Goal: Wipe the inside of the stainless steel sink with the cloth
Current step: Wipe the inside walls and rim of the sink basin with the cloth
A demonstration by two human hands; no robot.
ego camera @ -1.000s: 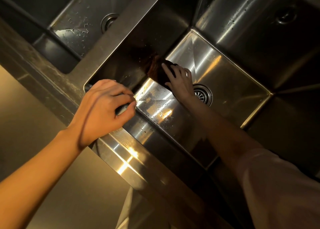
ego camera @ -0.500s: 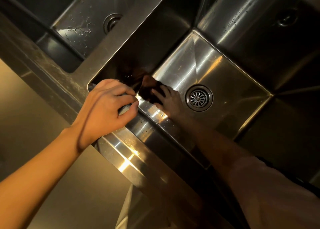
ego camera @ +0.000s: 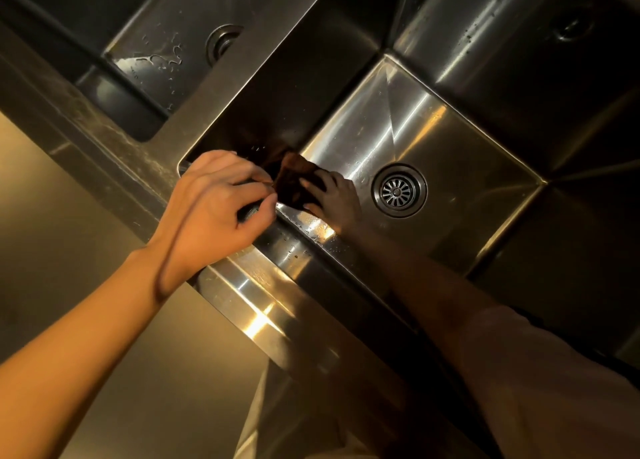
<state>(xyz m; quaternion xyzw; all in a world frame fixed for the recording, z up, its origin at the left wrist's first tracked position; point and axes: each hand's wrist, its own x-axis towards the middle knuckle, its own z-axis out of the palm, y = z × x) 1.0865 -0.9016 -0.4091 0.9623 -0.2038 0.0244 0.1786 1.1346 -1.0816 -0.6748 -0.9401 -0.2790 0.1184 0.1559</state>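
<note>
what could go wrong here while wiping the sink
The cloth sits in the sink's near corner under flat fingers, so it may bunch up and skip the seam. The left hand braces on the wet rim and could slip. The open drain lies close beside the right hand; a cloth edge might snag there.

Warm yellowish light all over, pretty dim. There's a second steel basin (ego camera: pixel 166 49) up-left of the counter edge (ego camera: pixel 256 306), water drops in it, tan floor (ego camera: pixel 69 188) below that edge.

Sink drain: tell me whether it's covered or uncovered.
Uncovered. The drain strainer shows fully; the cloth under the right hand lies beside it.
</note>
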